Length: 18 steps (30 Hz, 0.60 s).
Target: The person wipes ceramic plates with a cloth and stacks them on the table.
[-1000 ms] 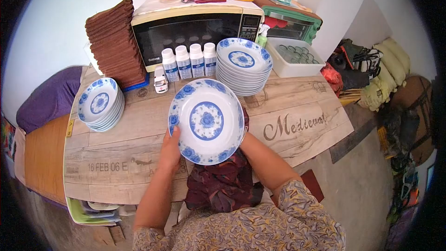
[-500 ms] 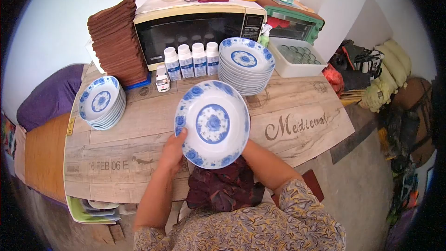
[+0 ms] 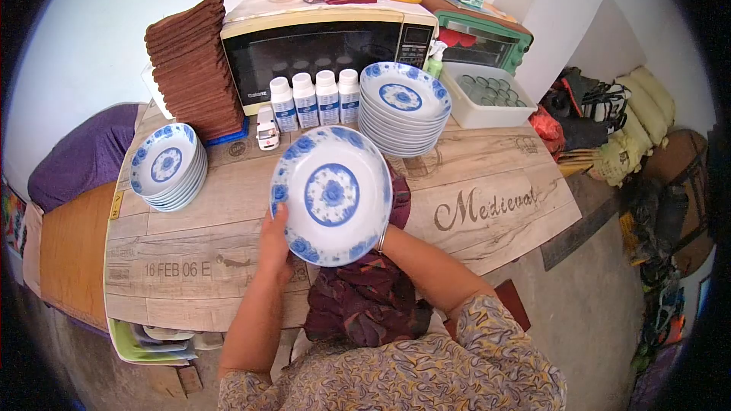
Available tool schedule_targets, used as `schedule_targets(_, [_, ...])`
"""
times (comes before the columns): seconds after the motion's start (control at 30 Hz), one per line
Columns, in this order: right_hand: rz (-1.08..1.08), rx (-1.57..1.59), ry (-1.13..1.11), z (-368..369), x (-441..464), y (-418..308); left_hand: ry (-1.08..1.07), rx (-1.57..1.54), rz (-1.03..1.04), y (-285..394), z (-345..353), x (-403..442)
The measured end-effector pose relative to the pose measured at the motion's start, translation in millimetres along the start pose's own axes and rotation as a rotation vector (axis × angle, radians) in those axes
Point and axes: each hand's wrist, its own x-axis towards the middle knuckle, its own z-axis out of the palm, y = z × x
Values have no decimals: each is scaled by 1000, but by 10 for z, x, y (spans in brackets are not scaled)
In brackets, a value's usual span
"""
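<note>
A white plate with blue flowers (image 3: 333,196) is tilted up toward me above the table. Its left rim is gripped by my left hand (image 3: 276,240), thumb on the front face and the other fingers behind. My right hand (image 3: 390,239) reaches behind the plate at its lower right; only the wrist with a bracelet shows, and the fingers are hidden. Dark maroon patterned cloth (image 3: 367,301) hangs below the plate, and some of it shows past the plate's right edge. A tall stack of matching plates (image 3: 403,118) stands behind; a smaller stack (image 3: 169,167) sits at the left.
Along the back of the wood-patterned table (image 3: 487,175) are a microwave (image 3: 320,57), folded brown towels (image 3: 186,61), several white bottles (image 3: 327,99), a toy car (image 3: 267,129), a green spray bottle (image 3: 435,61) and a white bin of glass jars (image 3: 491,106).
The plate has shifted left and slightly up, with my left hand still on its rim. More of my right wrist shows, and maroon cloth has appeared beyond the plate's right edge.
</note>
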Motion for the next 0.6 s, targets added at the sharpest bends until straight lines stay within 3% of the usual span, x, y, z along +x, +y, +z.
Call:
schedule_targets(0.17, [-150, -125, -95, 64, -1, 109, 143, -114, 201, -7, -182, 129])
schedule_targets(0.23, [69, -493, -584, -49, 126, 24, 250, -175, 274, 43, -279, 172])
schedule_targets(0.33, [-324, -690, -202, 306, 2, 733, 367, -108, 372, 269, -393, 141])
schedule_targets(0.43, [-128, -437, -47, 226, 63, 517, 390, -149, 476, 483, -547, 209])
schedule_targets(0.53, [-165, -463, -189, 15, 183, 118, 438, -141, 544, 773, -746, 248])
schedule_targets(0.6, [-108, -409, -27, 282, 33, 574, 488, -54, 598, 973, -923, 281])
